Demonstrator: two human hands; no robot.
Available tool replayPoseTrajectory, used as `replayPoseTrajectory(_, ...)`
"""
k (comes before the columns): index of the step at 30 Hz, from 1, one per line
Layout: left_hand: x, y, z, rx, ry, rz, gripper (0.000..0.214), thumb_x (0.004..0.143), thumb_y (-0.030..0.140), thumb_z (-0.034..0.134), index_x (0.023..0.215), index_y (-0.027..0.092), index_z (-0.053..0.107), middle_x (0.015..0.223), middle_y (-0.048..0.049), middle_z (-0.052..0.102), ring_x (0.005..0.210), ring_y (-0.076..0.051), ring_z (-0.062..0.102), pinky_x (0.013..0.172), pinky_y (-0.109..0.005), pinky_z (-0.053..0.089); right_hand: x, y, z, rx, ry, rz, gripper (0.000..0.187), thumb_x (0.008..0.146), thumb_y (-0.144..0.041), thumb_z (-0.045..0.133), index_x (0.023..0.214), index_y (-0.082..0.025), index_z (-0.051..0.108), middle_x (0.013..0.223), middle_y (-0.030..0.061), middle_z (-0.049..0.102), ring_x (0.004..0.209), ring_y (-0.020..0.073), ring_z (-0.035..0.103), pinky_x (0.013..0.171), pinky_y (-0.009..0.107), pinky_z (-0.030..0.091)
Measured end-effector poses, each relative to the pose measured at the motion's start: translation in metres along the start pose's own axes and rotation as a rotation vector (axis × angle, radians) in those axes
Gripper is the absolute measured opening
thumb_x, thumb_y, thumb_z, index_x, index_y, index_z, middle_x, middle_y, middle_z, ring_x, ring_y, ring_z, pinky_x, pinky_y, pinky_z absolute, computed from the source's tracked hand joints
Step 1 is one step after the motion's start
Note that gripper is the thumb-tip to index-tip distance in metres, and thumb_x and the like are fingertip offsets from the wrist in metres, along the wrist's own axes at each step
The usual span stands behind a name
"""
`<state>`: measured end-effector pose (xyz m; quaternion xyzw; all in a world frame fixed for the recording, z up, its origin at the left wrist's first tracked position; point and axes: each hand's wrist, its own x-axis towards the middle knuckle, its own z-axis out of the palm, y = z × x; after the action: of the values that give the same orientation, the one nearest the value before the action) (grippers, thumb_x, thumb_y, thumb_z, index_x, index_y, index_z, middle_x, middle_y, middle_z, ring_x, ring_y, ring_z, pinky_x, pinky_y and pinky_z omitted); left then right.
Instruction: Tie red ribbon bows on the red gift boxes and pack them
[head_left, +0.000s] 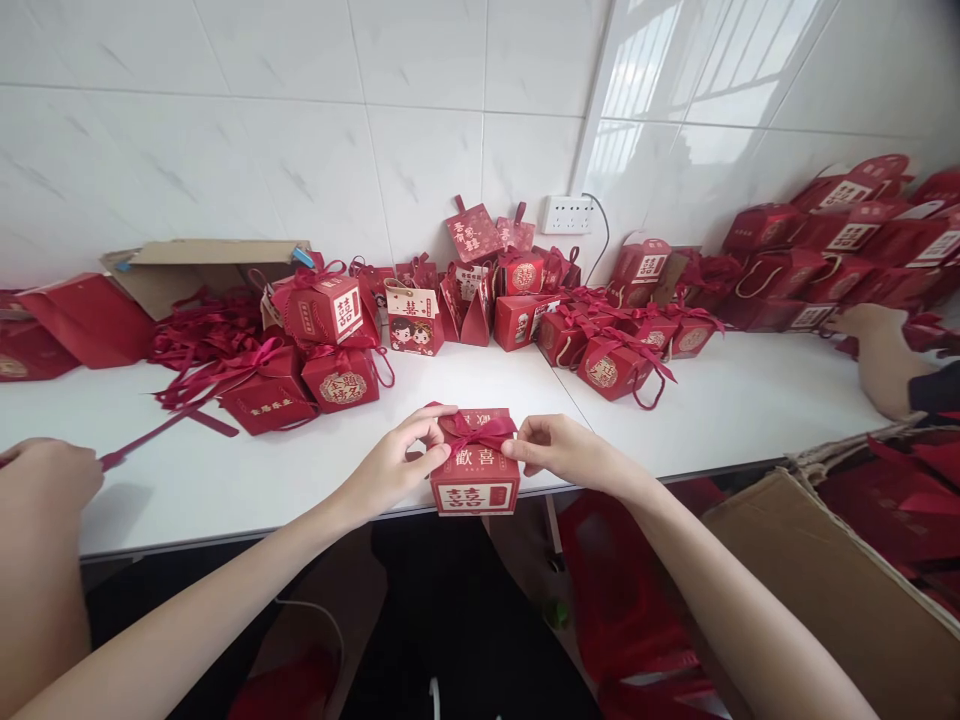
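A small red gift box (474, 475) with white characters stands at the front edge of the white table (247, 470). A red ribbon bow (478, 432) lies across its top. My left hand (401, 460) pinches the bow's left loop, fingers closed. My right hand (559, 450) pinches the ribbon's right end, fingers closed too. Both hands rest against the box's sides.
Several finished red boxes (330, 340) with bows crowd the back of the table, beside loose ribbons (202, 335) and an open carton (187, 265). Another person's hand (45, 475) holds a ribbon at the left; another hand (877, 350) reaches in at the right. A cardboard box (832, 580) stands below right.
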<state>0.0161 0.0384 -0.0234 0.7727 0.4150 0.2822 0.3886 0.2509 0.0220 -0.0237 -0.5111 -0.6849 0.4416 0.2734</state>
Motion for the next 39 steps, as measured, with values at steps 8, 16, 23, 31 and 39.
replayPoseTrajectory(8,0.001,0.010,-0.004,0.019,-0.067,-0.004,0.022,0.080,0.034,0.050,0.065,0.020,0.044,0.142,-0.0101,0.042,0.123,-0.030,0.047,0.081,-0.036,0.049,-0.011,-0.013,0.011,-0.187,0.117,0.026,0.042,0.080,-0.054,0.053,0.060,-0.017,0.050,0.057,-0.0031,0.048,0.052,0.0101,0.039,0.049,0.024,0.028)
replayPoseTrajectory(16,0.004,-0.003,-0.008,-0.003,0.047,0.003,0.022,0.079,0.038,0.055,0.068,0.020,0.050,0.135,-0.0088,0.046,0.130,-0.028,0.036,0.089,-0.035,0.048,-0.001,-0.003,0.003,0.093,-0.034,-0.112,0.037,0.078,-0.051,0.058,0.068,-0.016,0.053,0.066,-0.0018,0.051,0.062,0.0117,0.045,0.059,0.025,0.036)
replayPoseTrajectory(23,0.004,-0.014,0.001,-0.389,0.017,-0.131,0.028,0.078,0.042,0.059,0.066,0.017,0.051,0.131,-0.0083,0.049,0.120,-0.027,0.049,0.096,-0.039,0.044,0.008,0.006,-0.002,0.360,-0.150,-0.067,0.041,0.070,-0.053,0.068,0.067,-0.015,0.054,0.067,-0.0012,0.054,0.064,0.0111,0.049,0.066,0.026,0.039)
replayPoseTrajectory(31,0.004,-0.016,-0.007,-0.388,-0.096,-0.115,0.028,0.080,0.039,0.058,0.065,0.018,0.050,0.131,-0.0071,0.048,0.117,-0.024,0.051,0.096,-0.036,0.043,0.015,0.030,0.007,0.611,-0.189,-0.088,0.039,0.066,-0.048,0.074,0.063,-0.016,0.052,0.066,-0.0025,0.052,0.062,0.0100,0.048,0.066,0.026,0.039)
replayPoseTrajectory(39,0.004,-0.011,-0.007,0.074,0.103,0.029,0.019,0.076,0.035,0.057,0.071,0.021,0.045,0.113,-0.0068,0.053,0.120,-0.025,0.044,0.099,-0.039,0.038,0.024,-0.015,-0.036,-0.073,0.132,-0.262,0.038,0.072,-0.052,0.066,0.070,-0.015,0.061,0.066,-0.0009,0.057,0.062,0.0118,0.049,0.058,0.025,0.036)
